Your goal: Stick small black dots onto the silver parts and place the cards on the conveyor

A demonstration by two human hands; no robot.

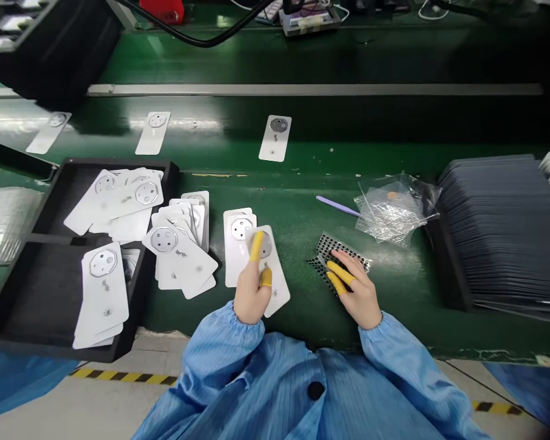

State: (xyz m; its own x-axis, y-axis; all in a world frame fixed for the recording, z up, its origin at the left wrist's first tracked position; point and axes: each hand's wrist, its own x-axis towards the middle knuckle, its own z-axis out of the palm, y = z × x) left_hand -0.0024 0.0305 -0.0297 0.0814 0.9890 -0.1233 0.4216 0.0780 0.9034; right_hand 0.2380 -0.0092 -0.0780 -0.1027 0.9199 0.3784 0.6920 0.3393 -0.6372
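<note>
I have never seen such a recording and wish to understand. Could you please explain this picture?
No robot works here, only a person. The camera is worn on the head, looking forward and down. The left hand lies over a white card, though a grip cannot be confirmed; the right hand touches a sheet with black dots. Both wear yellow finger covers. On the green table lie piled cards, a purple tool and clear plastic. Black trays at the left hold further cards.

Green bench [407,287] under white cards [186,266], dotted sheet [326,244], trays [27,293]
</note>
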